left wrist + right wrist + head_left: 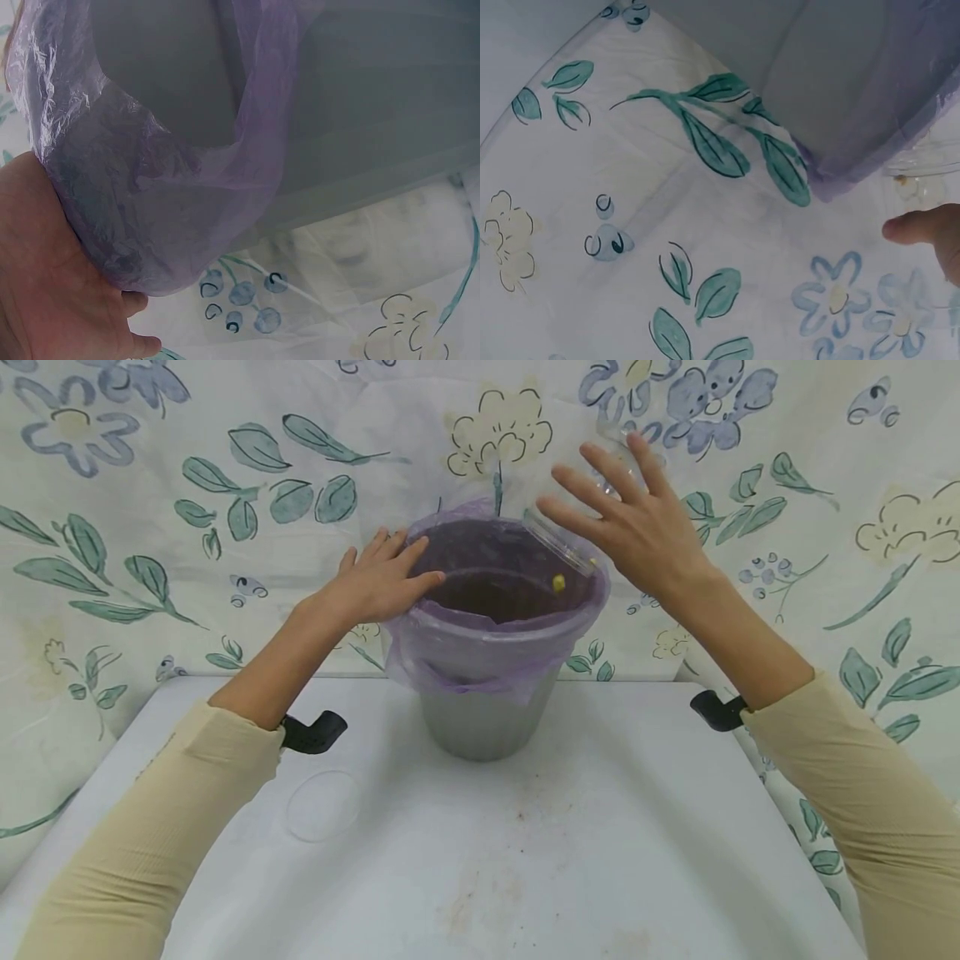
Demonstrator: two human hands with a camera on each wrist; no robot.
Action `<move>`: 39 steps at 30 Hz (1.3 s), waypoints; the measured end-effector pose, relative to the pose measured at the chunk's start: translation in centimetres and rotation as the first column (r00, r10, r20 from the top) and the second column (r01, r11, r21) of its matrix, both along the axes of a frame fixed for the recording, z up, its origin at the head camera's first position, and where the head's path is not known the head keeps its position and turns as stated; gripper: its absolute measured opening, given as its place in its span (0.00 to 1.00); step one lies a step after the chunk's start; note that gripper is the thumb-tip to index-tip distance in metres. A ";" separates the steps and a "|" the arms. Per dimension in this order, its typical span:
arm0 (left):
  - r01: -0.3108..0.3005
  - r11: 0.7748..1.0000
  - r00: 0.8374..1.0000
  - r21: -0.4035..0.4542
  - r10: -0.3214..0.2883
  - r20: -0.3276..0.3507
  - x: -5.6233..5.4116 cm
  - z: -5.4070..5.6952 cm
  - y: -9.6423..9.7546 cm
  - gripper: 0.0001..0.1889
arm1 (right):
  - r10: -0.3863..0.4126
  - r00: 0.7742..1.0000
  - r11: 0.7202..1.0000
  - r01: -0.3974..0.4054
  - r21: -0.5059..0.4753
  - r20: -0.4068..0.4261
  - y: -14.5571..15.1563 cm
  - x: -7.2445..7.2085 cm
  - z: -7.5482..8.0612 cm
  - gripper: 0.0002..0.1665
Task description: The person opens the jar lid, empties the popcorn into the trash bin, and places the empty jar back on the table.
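Note:
A grey bin [483,718] stands upright, lined with a purple plastic bag [480,652] folded over its rim. My left hand [378,581] rests on the rim's left side, fingers spread and thumb lying over the edge. In the left wrist view, that hand [52,277] lies against the bag. My right hand [637,522] is raised at the bin's far right and holds a clear plastic jar [558,545], mouth tipped down towards the opening; the hand hides much of it. Below the jar's mouth shows a small yellow piece [558,582] within the bin's opening.
A clear round lid [322,807] lies on the white table [420,860], left of the bin. Brownish crumbs and smears [487,893] mark the tabletop in front. Flower-patterned cloth [300,568] hangs behind the bin and along the sides.

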State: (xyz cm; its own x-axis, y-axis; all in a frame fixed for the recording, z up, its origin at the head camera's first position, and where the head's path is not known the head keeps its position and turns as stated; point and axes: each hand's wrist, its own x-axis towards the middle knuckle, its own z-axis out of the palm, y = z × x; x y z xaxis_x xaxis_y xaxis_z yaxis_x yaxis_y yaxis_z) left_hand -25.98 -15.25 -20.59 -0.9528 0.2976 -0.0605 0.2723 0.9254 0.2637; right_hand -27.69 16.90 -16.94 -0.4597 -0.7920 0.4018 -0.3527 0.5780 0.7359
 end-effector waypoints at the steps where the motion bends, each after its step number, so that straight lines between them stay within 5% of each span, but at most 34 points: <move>1: 0.000 1.000 1.000 0.001 0.000 0.001 0.0 0.0 0.0 0.40 | -0.006 1.000 1.000 0.006 0.016 -0.015 0.0 0.0 0.0 0.58; 6: 0.012 1.000 1.000 -0.008 -0.012 -0.001 0.0 0.0 0.0 0.40 | -0.019 0.999 0.999 0.021 0.044 -0.046 0.0 0.1 -0.1 0.60; 11: 0.021 1.000 1.000 -0.011 -0.021 -0.001 0.0 0.1 0.1 0.40 | 0.065 0.998 0.992 -0.065 -0.111 -0.005 0.4 -0.1 -0.4 0.52; 16: 0.023 1.000 1.000 -0.010 -0.023 -0.002 -0.1 0.1 0.1 0.40 | 0.116 0.988 0.948 -0.080 -0.307 0.101 1.4 -0.1 -0.9 0.56; 19: 0.020 1.000 1.000 -0.007 -0.020 0.000 -0.1 0.1 0.0 0.40 | 0.143 0.972 0.898 -0.048 -0.438 0.185 2.1 -0.1 -1.4 0.61; 25: 0.018 1.000 1.000 -0.005 -0.018 0.016 0.0 0.1 0.0 0.40 | 0.212 0.934 0.758 0.028 -0.651 0.287 3.7 -0.1 -2.2 0.60; 32: 0.012 1.000 1.000 -0.009 -0.012 0.019 0.1 0.1 0.0 0.40 | 0.313 0.823 0.470 0.300 -0.830 0.474 5.5 0.8 -3.1 0.68; 39: 0.015 1.000 1.000 -0.018 -0.014 0.024 0.0 0.2 -0.1 0.40 | 0.392 0.699 0.228 0.556 -0.800 0.598 7.6 2.2 -5.0 0.68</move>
